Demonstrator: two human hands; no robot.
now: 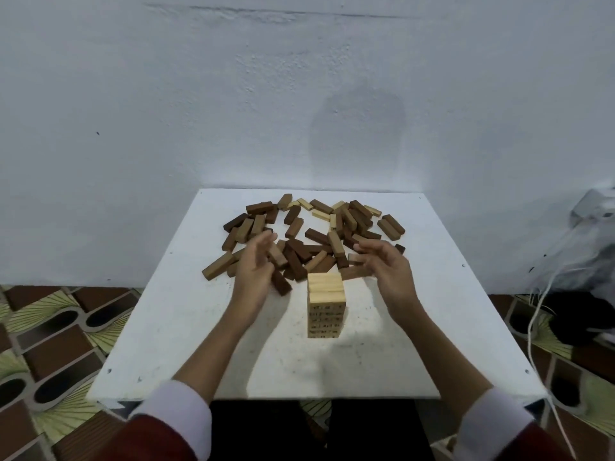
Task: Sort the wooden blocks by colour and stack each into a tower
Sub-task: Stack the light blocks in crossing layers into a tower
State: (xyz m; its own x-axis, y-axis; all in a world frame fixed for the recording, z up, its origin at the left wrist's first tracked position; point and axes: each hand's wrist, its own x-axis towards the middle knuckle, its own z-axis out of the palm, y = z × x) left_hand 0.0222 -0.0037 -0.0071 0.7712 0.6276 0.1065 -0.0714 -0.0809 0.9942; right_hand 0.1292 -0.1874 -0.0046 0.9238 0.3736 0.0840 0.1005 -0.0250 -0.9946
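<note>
1. The pale-wood tower [325, 306] stands upright near the middle of the white tabletop [186, 327], several layers high, its top layer of light blocks lying side by side.
2. Behind it, towards the wall, the loose blocks [316, 234] lie scattered in a heap — mostly dark and mid-brown, with a few pale ones [321, 214] at the far side, some resting on one another.
3. The left hand [254, 264] hovers over the near-left edge of the heap, palm turned inward; its grip is open and holds nothing.
4. The right hand [382, 264] hangs just right of the tower's top, fingers loosely spread and blurred, also open and empty.
5. The blocks look light, stiff and smooth-faced, so each should lift easily when pinched across its long sides near the middle.
6. The tower is likely easy to topple — a new block probably wants lowering flat, without a sideways nudge.
</note>
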